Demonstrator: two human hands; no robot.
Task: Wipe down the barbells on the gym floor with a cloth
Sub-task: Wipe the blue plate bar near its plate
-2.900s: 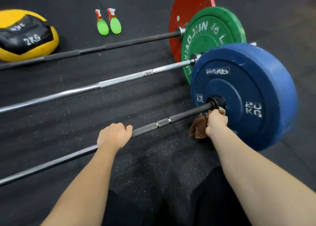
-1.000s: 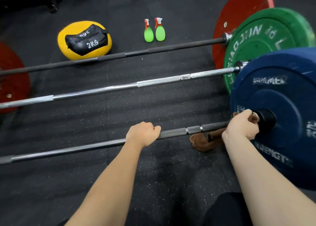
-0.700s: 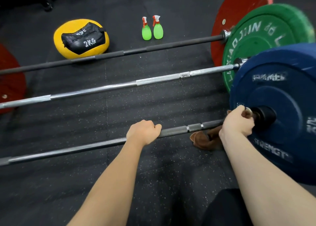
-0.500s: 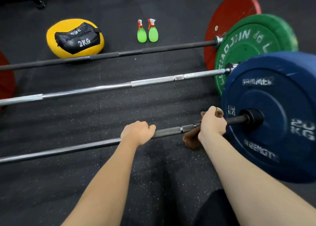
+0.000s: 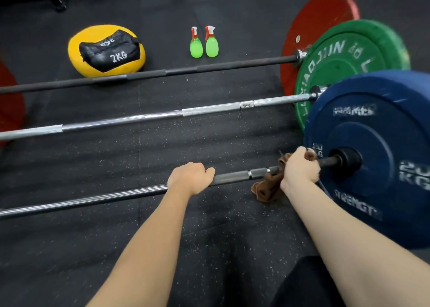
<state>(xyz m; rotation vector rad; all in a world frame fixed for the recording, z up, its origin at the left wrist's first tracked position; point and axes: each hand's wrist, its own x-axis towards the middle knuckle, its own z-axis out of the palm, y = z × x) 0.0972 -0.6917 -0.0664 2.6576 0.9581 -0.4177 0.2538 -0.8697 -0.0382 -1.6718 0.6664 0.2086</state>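
1. The left hand (image 5: 189, 177) is curled over the nearest barbell (image 5: 93, 198), knuckles up, fingers wrapped round the shaft where its bright stretch meets the dark knurled stretch. The forearm reaches straight out from the body.
2. The right hand (image 5: 300, 169) is clamped round a brown cloth (image 5: 267, 188) and the same shaft together, just beside the collar of the blue plate (image 5: 377, 125). The two hands are apart on the bar.
3. Three barbells lie side by side on the black speckled floor (image 5: 209, 248) — the nearest one, a chrome barbell (image 5: 139, 118) in the middle, and a black barbell (image 5: 186, 70) farthest out.
4. At their right ends stand three plates: one blue marked 20 KG, one green plate (image 5: 349, 58), one red plate (image 5: 318, 18).
5. Two green spray bottles (image 5: 196, 44) with red-and-white heads stand just beside each other beyond the black barbell. One yellow ball (image 5: 105, 51) with a black 2KG panel lies near them, to their left.
6. The cloth is crumpled and bunched over the shaft under the hand — its loose end hangs down to the floor below the bar.
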